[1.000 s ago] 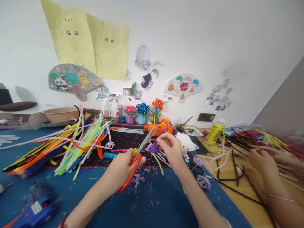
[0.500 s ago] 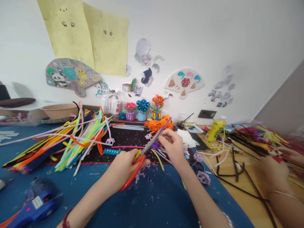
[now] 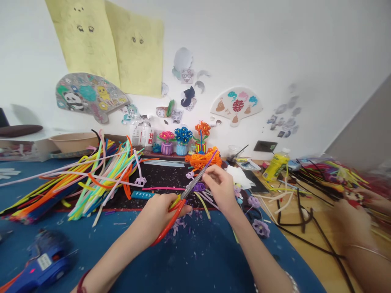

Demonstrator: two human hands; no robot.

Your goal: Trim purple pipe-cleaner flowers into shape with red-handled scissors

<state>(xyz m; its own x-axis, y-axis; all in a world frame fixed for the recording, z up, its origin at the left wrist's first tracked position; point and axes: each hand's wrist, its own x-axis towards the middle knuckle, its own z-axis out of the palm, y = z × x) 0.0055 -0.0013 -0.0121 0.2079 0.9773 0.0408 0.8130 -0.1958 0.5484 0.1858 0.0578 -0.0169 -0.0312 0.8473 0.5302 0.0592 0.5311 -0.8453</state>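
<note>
My left hand is closed around the handles of a pair of scissors with orange-red grips. The blades slant up and to the right, towards my right hand. Between the thumb and fingers of that hand is pinched a thin purple pipe cleaner, its free end pointing up past the blade tips. The blades lie right along the pipe cleaner; whether they touch it I cannot tell. Below them, purple fuzz trimmings are scattered on the blue table cover.
Bundles of coloured pipe cleaners spread at the left, with a blue glue gun in front. Behind stand small flower pots and an orange pipe-cleaner heap. Purple flowers lie at right, near another person's hands.
My hands, the scissors and the purple pipe cleaner keep nearly the same positions. The whole view has shifted very slightly.
</note>
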